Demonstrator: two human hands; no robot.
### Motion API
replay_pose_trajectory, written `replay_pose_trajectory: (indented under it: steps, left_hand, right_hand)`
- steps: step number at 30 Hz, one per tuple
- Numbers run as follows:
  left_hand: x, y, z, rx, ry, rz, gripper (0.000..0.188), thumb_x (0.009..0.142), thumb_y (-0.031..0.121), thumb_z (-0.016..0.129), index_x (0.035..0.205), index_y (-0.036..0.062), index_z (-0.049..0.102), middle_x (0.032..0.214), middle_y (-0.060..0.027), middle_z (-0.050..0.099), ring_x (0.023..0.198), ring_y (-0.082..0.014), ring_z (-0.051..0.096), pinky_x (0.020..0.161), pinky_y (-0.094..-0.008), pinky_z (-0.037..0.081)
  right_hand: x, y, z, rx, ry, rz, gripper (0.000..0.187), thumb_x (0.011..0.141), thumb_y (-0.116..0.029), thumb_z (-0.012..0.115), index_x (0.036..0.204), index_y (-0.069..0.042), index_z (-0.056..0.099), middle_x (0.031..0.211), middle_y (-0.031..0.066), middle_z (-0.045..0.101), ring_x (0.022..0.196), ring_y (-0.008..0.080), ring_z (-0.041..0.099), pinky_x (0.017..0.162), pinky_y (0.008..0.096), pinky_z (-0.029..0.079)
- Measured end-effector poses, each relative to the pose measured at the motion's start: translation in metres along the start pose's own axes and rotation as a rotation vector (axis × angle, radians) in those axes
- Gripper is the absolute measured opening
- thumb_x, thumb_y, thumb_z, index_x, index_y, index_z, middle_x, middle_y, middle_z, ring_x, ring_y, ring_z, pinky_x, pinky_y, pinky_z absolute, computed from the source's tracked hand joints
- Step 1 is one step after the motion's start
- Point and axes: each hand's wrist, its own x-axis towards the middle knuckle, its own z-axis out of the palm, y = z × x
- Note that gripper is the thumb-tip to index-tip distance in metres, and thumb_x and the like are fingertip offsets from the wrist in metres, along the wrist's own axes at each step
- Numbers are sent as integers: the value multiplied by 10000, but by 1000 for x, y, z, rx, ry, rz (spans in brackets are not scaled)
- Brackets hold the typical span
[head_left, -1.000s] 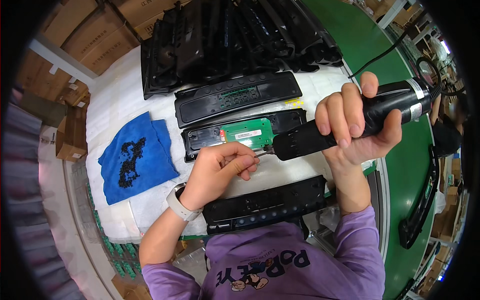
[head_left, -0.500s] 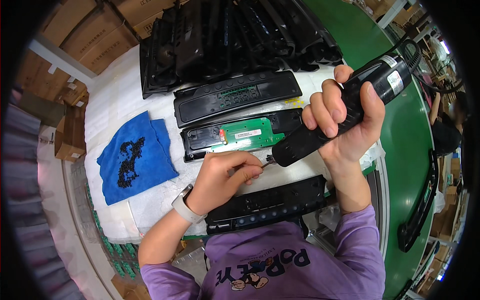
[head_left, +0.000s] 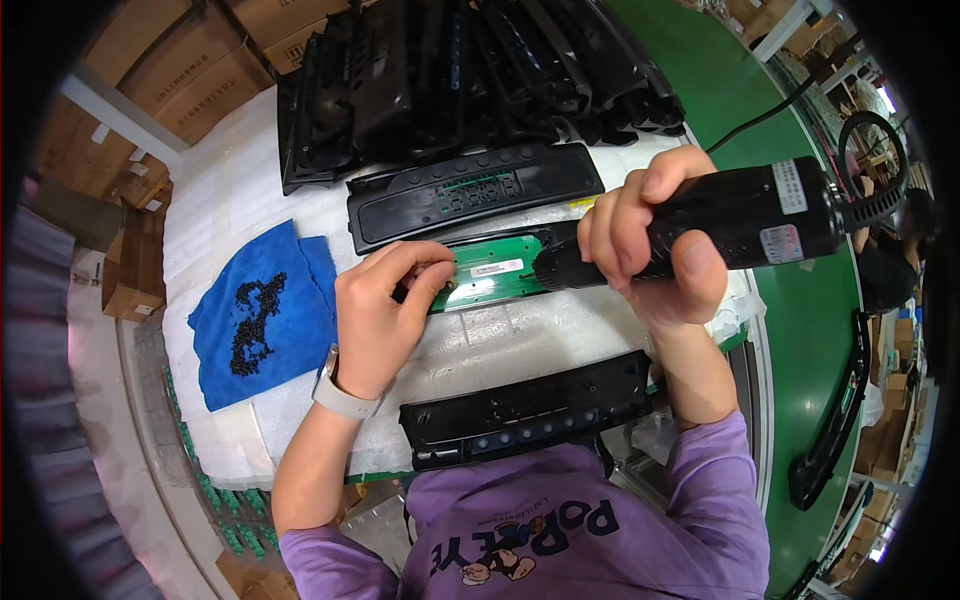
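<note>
My bench [head_left: 225, 190] wears white padding, which looks soft enough to give under a push and let the work rock. At its far side, the stack of black housings [head_left: 440, 90] sits tightly crowded; a bump could slide 1 down onto my work. The front panel [head_left: 530, 410] lies near my body, where a careless lean could shove it off the edge.

Between them lies the black panel [head_left: 567, 233] I'm working on. To my left, snagging the blue cloth [head_left: 305, 300] with my wrist would tip its load. The electric driver [head_left: 740, 215] looks bulky; if its weight drags the nose sideways, the bit, hidden from me, could skid.

My right hand [head_left: 632, 230] wraps the driver's barrel. My left hand [head_left: 385, 305] brings thumb and forefinger close together at the left end of the green circuit board [head_left: 485, 290], set in that panel; I can't tell whether they pinch anything. A slip there could scratch the board or jab my fingers. The tiny black screws [head_left: 248, 335] on the cloth would scatter easily.
</note>
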Motion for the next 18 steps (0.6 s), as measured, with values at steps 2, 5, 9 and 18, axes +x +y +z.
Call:
replay_pose_trajectory:
  steps: [2,5,9,18]
  left_hand:
    - [0,-4,1,-16,-9,-17,71,751,13,621,815,-13,634,713,-94,621,576,-143,586,541,-228,452]
    - [-1,-10,4,-62,-25,-67,71,765,21,610,818,-21,632,706,-97,621,570,-135,580,542,-227,449]
    - [-3,-18,8,-173,-53,-169,68,773,18,613,821,-22,639,688,-77,624,572,-98,569,541,-212,440]
    - [-2,-17,5,-534,-98,-335,83,788,-17,613,863,-35,642,713,-34,629,650,-60,582,607,-178,472]
  right_hand:
    - [1,2,3,-18,10,1,396,797,-356,596,976,-52,417,543,9,424,406,119,411,463,272,384]
    - [1,5,5,-59,20,31,391,795,-347,600,974,-51,417,540,11,424,415,120,418,466,272,382]
    - [2,6,8,-73,48,66,385,788,-326,615,964,-48,416,541,18,429,427,120,419,466,268,378]
    - [13,14,31,-231,-108,130,260,703,-37,618,854,-20,407,601,42,465,503,100,464,467,239,398]
